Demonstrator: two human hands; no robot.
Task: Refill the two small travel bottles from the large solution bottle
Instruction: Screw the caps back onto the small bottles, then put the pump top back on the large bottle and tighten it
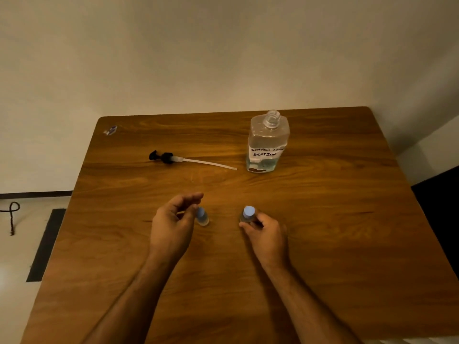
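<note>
Two small clear travel bottles with light blue caps stand upright on the wooden table [323, 244]. The left bottle [203, 217] stands just right of my left hand [173, 219], whose fingers are loosely spread and hold nothing; the thumb is close to its cap. My right hand [264, 230] grips the right bottle [248, 214] by its body, with the cap showing above the fingers. The large clear bottle [268, 142], labelled "solution", stands uncapped at the back right with liquid inside.
A black pump head with a long white tube [183, 158] lies on the table left of the large bottle. A small wrapper or sticker [110, 130] sits at the far left corner. The wall runs behind the table, and the floor with a dark mat [46, 244] lies to the left.
</note>
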